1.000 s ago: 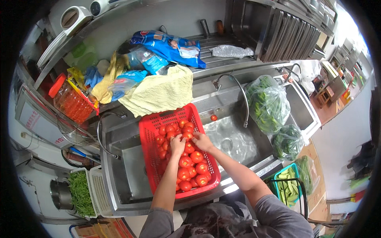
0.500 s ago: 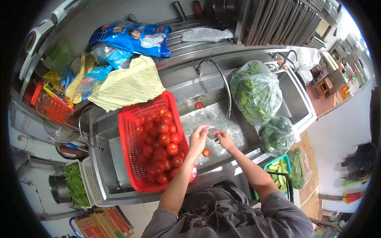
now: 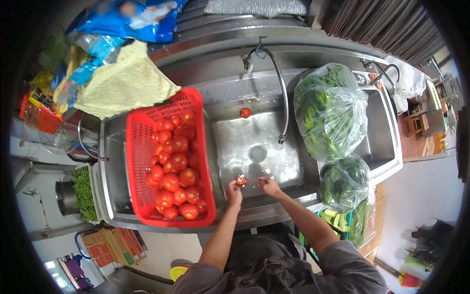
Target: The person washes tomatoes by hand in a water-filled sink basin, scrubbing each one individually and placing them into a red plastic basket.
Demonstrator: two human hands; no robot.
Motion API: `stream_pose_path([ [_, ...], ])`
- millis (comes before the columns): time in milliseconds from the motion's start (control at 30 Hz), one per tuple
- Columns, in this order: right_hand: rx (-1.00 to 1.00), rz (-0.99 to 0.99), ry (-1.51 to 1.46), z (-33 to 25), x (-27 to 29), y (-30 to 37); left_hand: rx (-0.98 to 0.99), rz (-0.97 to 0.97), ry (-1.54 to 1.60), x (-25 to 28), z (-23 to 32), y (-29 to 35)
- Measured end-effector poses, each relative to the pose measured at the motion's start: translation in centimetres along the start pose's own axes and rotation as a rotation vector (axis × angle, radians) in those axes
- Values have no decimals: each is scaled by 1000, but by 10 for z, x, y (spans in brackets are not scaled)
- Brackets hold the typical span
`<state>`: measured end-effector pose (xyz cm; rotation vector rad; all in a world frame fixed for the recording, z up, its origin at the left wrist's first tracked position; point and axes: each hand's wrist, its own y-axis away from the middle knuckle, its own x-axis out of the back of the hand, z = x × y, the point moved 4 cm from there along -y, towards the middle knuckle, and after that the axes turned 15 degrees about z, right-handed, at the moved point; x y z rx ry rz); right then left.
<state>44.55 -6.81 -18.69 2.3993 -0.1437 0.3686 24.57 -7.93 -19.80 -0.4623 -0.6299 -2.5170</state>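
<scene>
Over the near part of the steel sink (image 3: 210,161), my left hand (image 3: 235,193) has its fingers closed around a wet red tomato (image 3: 240,181). My right hand (image 3: 270,187) is close beside it on the right, fingers partly curled and apart, with nothing visible in them. A second tomato (image 3: 245,113) sits in the shallow water toward the far side. Left of my hands, a red plastic basket (image 3: 209,196) full of tomatoes rests across the sink. On the sink floor beyond my hands lies a round drain (image 3: 257,153).
A curved faucet (image 3: 284,105) reaches over the basin. Bagged green vegetables (image 3: 330,112) and a smaller green bag (image 3: 345,182) stand at the right edge. A pale yellow cloth (image 3: 125,81) and a blue package (image 3: 132,22) lie at the back left, with cut green vegetables (image 3: 335,219) below right.
My hands have come back toward the sink's near edge and moved apart. My left hand has taken hold of the near tomato. The whole view has shifted.
</scene>
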Motion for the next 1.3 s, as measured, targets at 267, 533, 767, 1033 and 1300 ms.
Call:
stream_pose_path([
  [267,-55,-112,90,37,-39,-39,283,-170,-74,-18,-19,-10],
  [533,115,-113,25,45,-74,-69,381,-211,213,-55,-49,-26],
  [767,224,-11,367,64,-35,-39,548,-547,-196,-67,-91,21],
  [1033,117,43,221,-1,6,-1,372,-433,-121,-56,14,27],
  [1300,398,-2,-165,-199,93,39,-350,-424,-42,-17,279,46],
])
